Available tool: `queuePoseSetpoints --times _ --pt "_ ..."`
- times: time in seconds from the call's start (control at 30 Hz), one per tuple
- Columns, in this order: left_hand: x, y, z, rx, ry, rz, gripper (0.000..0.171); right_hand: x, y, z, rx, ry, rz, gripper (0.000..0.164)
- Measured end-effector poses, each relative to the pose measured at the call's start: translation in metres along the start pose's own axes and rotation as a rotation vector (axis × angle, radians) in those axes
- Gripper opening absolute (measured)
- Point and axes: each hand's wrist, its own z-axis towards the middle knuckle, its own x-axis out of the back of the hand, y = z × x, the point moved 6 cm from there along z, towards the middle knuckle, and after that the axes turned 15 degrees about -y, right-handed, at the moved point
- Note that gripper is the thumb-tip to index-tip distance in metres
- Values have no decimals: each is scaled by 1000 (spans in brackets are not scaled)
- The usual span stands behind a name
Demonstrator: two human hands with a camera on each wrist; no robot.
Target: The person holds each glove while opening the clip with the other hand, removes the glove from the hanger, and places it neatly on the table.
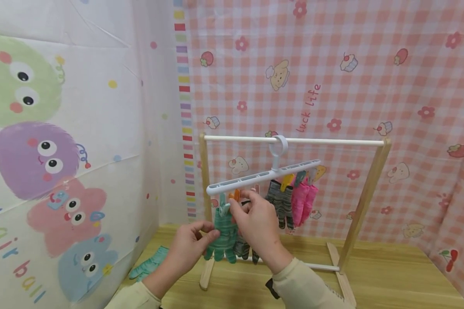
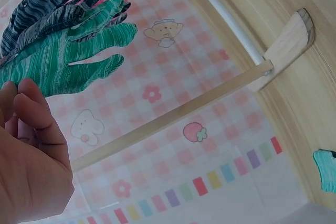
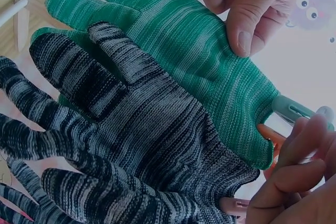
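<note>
A green striped knit glove (image 1: 222, 240) hangs fingers-down at the lower left end of a tilted grey clip hanger (image 1: 251, 177). My left hand (image 1: 191, 244) pinches its side edge between thumb and fingers; the right wrist view shows that thumb (image 3: 244, 43) lying on the knit. At the cuff, my right hand (image 1: 259, 223) has its curled fingers at the tail of a pale green clothespin (image 3: 294, 109), seeming to pinch it. An orange clothespin (image 1: 236, 195) sits right beside those fingers. Just behind hangs a black-and-grey striped glove (image 3: 152, 103), partly hidden by my right hand in the head view.
The hanger hooks over the white bar (image 1: 332, 141) of a wooden-legged rack (image 1: 365, 206). On its higher right half hang another dark glove (image 1: 280, 199) and pink gloves (image 1: 304, 201), clipped. A green glove (image 1: 151, 262) lies on the wooden table at left, beside the printed curtain.
</note>
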Motion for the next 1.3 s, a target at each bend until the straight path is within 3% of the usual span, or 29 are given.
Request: queuePoseSetpoints --times 0.37,0.57,0.77,1.0,1.3 --pt "-3 -2 -3 27 -21 1 11 3 1 1 24 22 61 28" --pt "-5 -16 -10 67 -62 0 13 4 1 0 21 28 77 26" --pt "-1 -43 -21 122 -113 8 18 3 1 -1 7 13 52 38" --pt "6 -89 -38 218 -175 28 27 2 0 0 -11 10 7 44" --pt "13 -142 -42 340 -145 132 19 -3 4 -8 -34 -56 -13 51"
